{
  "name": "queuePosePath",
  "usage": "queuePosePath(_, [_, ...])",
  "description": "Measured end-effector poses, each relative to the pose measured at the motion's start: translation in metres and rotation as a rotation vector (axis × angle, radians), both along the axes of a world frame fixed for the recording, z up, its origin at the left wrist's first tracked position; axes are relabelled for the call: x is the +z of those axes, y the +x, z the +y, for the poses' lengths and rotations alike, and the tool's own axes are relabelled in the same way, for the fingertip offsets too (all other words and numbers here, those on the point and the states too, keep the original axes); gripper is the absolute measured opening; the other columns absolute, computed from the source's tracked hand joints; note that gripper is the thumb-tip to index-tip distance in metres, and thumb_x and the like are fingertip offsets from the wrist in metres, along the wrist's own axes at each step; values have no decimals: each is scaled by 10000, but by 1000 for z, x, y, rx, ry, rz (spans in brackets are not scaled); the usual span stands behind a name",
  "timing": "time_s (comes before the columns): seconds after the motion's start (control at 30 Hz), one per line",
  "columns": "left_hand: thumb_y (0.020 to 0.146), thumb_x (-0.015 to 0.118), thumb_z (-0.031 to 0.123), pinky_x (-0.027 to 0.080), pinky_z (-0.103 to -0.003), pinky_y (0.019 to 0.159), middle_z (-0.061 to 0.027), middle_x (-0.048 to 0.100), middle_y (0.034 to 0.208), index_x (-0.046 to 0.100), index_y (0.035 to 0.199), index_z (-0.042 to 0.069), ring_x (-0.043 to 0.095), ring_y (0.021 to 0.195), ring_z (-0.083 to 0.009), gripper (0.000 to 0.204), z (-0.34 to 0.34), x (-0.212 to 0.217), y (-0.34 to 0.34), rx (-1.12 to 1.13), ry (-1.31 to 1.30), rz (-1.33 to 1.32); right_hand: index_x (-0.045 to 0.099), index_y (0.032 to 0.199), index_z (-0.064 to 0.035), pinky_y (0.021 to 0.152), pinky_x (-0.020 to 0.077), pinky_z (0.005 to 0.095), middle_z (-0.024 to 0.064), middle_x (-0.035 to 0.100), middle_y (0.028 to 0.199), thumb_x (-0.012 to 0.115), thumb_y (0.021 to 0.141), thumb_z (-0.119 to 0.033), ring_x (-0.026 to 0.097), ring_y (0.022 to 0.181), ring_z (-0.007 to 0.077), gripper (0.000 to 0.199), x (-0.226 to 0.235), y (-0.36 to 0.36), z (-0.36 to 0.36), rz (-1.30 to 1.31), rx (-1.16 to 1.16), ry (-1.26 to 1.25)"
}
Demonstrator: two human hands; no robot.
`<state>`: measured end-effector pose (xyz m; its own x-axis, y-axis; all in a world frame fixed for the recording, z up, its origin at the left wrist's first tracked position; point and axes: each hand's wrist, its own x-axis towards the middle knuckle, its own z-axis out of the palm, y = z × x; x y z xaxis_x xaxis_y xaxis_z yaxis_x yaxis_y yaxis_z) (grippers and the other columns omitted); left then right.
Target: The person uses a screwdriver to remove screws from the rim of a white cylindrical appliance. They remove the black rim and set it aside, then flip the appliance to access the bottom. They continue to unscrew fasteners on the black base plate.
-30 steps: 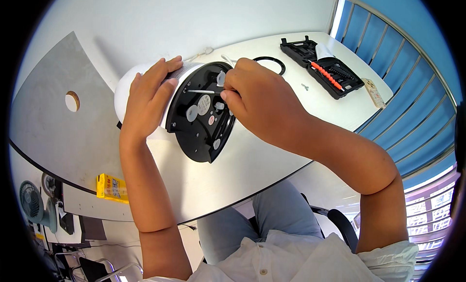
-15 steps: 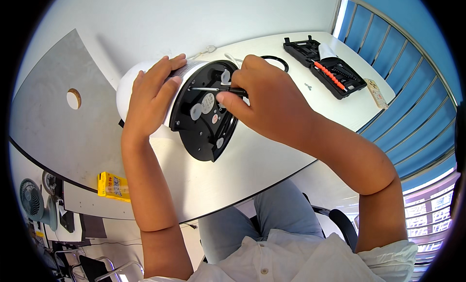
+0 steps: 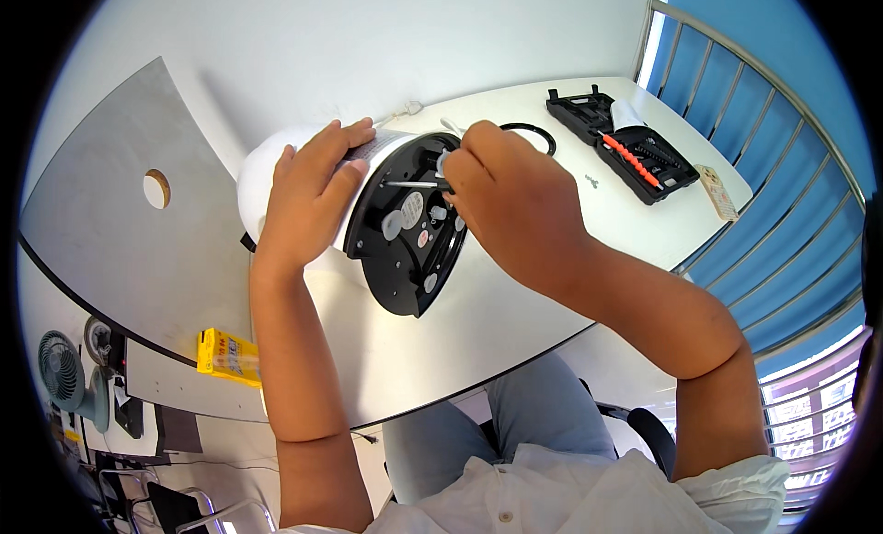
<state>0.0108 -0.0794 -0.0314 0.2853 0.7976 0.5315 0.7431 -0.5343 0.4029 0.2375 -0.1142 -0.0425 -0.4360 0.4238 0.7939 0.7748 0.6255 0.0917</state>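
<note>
A rounded white appliance (image 3: 261, 186) lies on its side on the table, its black base (image 3: 390, 275) turned toward me and to the right. Over the top of its white body my left hand (image 3: 313, 195) is laid, fingers and thumb holding it steady. My right hand (image 3: 520, 203) is closed round the dark handle of a screwdriver (image 3: 412, 183). The metal shaft points left across the base, its tip close to the base's upper left rim. Whether the tip sits in a screw I cannot tell. Pale round feet (image 3: 392, 225) and small stickers show on the base.
On the right of the white table (image 3: 515, 345) lie an opened black tool case (image 3: 635, 152) with an orange flexible shaft (image 3: 633, 160), several small screws (image 3: 591, 181) and a remote control (image 3: 716, 194). A black cable loop (image 3: 538, 134) is behind my right hand. A yellow packet (image 3: 228, 356) lies left.
My right thumb, stretched along the handle before, is now tucked behind the fingers, and the hand has turned. The whole scene has shifted slightly right and down in view.
</note>
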Motion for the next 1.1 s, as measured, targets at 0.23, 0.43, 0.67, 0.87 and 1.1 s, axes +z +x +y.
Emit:
queuePosePath(0.23, [873,452,267,113,-577,1105,-66,561,1319,595,1229,126,372,1349,-305,409,-3,3,1,10,5,6,531,835,-38,573,471,389,116,530,789,672,804,-160,580,662,299,190,3,2,-6,114,78,-419])
queuePosePath(0.43, [864,425,232,108,-554,1113,-73,570,1313,573,1256,100,372,1348,-318,439,-7,4,4,32,0,27,545,846,-16,621,498,397,144,561,834,614,847,-176,620,747,307,174,6,7,-6,157,130,-483])
queuePosePath(0.67, [869,435,271,101,-574,1112,-61,545,1341,574,1241,120,361,1356,-293,425,-6,6,3,16,-11,26,523,901,-42,583,492,389,102,586,813,649,826,-196,625,685,287,212,7,6,-13,126,98,-412])
queuePosePath(0.87, [872,432,287,104,-574,1112,-62,547,1336,570,1252,126,363,1355,-292,435,-5,4,2,15,-10,28,509,895,-66,556,466,392,97,609,723,657,821,-208,620,662,288,218,4,9,-10,153,99,-476])
queuePosePath(1.1, [875,432,292,105,-576,1110,-64,549,1331,566,1260,128,364,1355,-293,440,-4,3,0,6,0,33,516,861,-68,583,464,403,102,627,746,660,816,-209,628,700,290,207,6,9,-14,253,131,-599])
